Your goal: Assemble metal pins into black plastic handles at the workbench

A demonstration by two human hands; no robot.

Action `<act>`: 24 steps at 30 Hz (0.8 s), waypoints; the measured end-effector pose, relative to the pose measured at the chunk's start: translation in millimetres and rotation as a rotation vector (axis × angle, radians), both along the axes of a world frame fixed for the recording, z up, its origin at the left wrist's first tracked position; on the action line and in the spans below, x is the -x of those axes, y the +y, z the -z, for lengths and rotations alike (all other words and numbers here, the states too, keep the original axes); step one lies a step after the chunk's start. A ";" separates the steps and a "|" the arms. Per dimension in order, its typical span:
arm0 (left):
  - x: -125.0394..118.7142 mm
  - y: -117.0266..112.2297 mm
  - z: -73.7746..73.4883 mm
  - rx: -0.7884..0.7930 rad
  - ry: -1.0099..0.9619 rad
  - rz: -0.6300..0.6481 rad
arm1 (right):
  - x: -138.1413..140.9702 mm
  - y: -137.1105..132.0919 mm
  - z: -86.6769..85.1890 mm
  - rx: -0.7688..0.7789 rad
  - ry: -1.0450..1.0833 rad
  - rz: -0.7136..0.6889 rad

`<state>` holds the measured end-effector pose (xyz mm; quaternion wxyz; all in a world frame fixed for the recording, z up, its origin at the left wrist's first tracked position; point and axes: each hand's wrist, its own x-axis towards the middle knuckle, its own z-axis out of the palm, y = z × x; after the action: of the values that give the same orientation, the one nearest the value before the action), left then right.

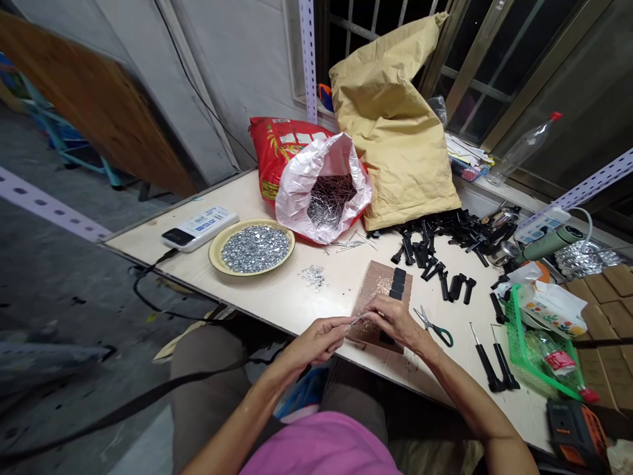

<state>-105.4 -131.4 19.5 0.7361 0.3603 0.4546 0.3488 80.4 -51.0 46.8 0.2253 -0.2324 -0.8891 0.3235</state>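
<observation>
My left hand (316, 340) and my right hand (393, 320) meet at the front edge of the table, fingers pinched together. Between them runs a thin grey metal pin (356, 321), mostly covered by the fingers. Below my right hand lies a brown board (368, 284) with black rectangular pieces (398, 284) in a row and pale crumbs on it. Left of the board is a small scatter of metal washers (312, 278). A yellow-rimmed plate (216, 258) holds many more small silver pieces. Scissors with green handles (438, 328) rest right of my right hand.
Behind stand a red bag (267, 142) of long metal pins and a large brown paper sack (395, 145). Black plastic parts (445, 237) are heaped at the right. Two black-handled tools (487, 363) lie near a green basket (519, 343). A white device (200, 227) sits left.
</observation>
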 end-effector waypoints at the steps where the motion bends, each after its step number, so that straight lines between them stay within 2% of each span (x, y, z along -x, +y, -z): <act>1: -0.7 -0.3 -0.4 -0.005 0.002 -0.008 | -0.3 -0.4 1.0 -0.011 0.002 0.003; 6: -5.3 -1.9 -2.4 -0.044 0.023 -0.052 | 0.5 -3.0 6.1 -0.076 0.011 0.057; 12: -8.1 -3.8 -1.8 -0.032 0.007 -0.004 | 0.5 -6.1 11.5 -0.157 -0.046 0.087; 15: -9.2 -3.0 -3.3 -0.023 -0.018 -0.004 | -1.9 -7.8 8.6 -0.080 -0.013 0.157; 19: -10.9 -1.0 -6.2 -0.015 -0.051 0.001 | -3.9 -9.3 3.8 0.089 0.108 0.136; 24: -15.1 -1.9 -8.7 -0.006 -0.039 0.001 | -0.8 -10.5 9.3 0.165 0.186 0.201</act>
<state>-90.3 -133.2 28.3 0.7438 0.3561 0.4389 0.3568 81.1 -61.5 37.5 0.3182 -0.3068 -0.8071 0.3914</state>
